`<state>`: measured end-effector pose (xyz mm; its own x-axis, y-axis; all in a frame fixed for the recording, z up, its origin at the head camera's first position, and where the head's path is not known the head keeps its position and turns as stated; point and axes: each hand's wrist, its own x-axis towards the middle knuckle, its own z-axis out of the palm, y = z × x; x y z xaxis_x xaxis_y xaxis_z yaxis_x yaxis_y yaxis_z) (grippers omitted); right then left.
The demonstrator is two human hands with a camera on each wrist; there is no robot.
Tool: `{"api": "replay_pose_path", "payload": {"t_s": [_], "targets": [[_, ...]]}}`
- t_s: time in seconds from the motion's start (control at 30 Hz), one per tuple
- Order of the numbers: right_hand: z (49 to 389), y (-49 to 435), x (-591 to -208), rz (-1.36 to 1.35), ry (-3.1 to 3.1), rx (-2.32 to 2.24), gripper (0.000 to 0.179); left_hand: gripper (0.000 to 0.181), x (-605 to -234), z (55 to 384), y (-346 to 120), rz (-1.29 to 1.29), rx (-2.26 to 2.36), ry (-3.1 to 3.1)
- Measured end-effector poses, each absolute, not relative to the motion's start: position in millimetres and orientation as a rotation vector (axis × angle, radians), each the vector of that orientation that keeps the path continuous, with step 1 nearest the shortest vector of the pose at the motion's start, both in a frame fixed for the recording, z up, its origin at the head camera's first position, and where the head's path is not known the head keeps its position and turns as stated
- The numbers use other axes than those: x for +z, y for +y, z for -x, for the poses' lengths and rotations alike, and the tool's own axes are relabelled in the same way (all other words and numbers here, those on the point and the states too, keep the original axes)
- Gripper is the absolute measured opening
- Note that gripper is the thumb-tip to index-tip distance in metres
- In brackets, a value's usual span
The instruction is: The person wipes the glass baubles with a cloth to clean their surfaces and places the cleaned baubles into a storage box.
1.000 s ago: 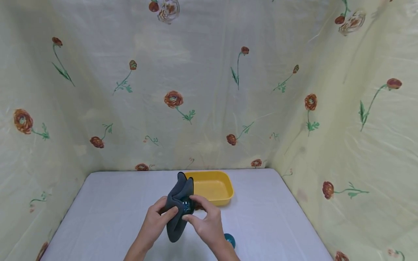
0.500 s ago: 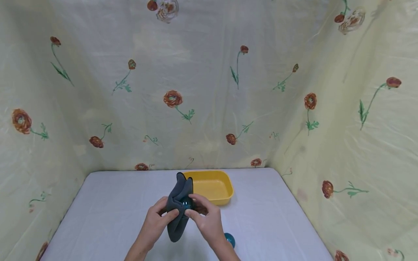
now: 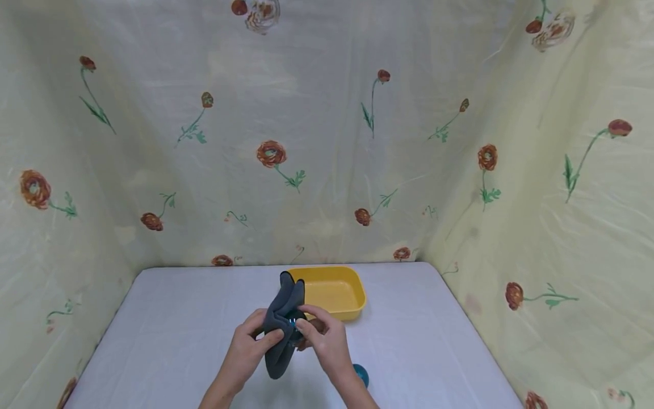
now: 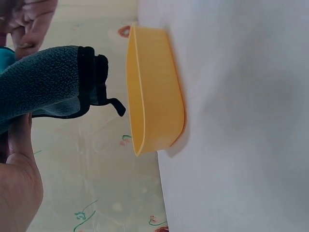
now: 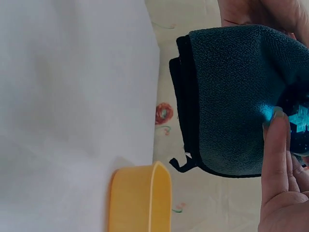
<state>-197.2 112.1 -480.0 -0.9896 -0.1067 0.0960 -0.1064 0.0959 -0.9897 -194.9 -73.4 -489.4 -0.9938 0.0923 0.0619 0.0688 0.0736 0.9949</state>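
Observation:
My left hand [image 3: 247, 343] grips a folded dark grey-teal cloth [image 3: 278, 355] with black edging, thumb on the near face and fingers behind. Pressed against the cloth's right side is a shiny, see-through teal ball [image 5: 301, 133]. My right hand [image 3: 329, 343] pinches this ball between thumb and fingers, and the cloth covers part of it. Both hands are raised above the white table, close together. In the right wrist view a fingertip lies at the ball's edge, against the cloth. A small black loop [image 5: 181, 166] hangs from the cloth's corner.
A yellow plastic basin [image 3: 352, 311] stands on the white table [image 3: 179, 341] behind the hands. A second teal ball [image 3: 361, 375] sits on the table, partly hidden by the right forearm. Flower-printed curtains [image 3: 317, 113] enclose the back and sides.
The right thumb has shifted upward over the ball, and the right fingers have turned around it. Both hands and the cloth have drifted slightly right. Basin and second ball stay put.

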Motion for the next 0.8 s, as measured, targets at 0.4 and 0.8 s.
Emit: {"api": "replay_pose_path", "payload": {"t_s": [0.4,0.8], "targets": [[197.4,110.9,-478.4,0.189,2.291,-2.059,0.044,0.024,-489.1,197.4,-74.0,-0.104,2.077,2.321],[196.3,115.2,-476.0,0.201,2.257,-2.07,0.046,0.026,-486.7,199.3,-71.6,-0.078,2.047,2.325]]}}
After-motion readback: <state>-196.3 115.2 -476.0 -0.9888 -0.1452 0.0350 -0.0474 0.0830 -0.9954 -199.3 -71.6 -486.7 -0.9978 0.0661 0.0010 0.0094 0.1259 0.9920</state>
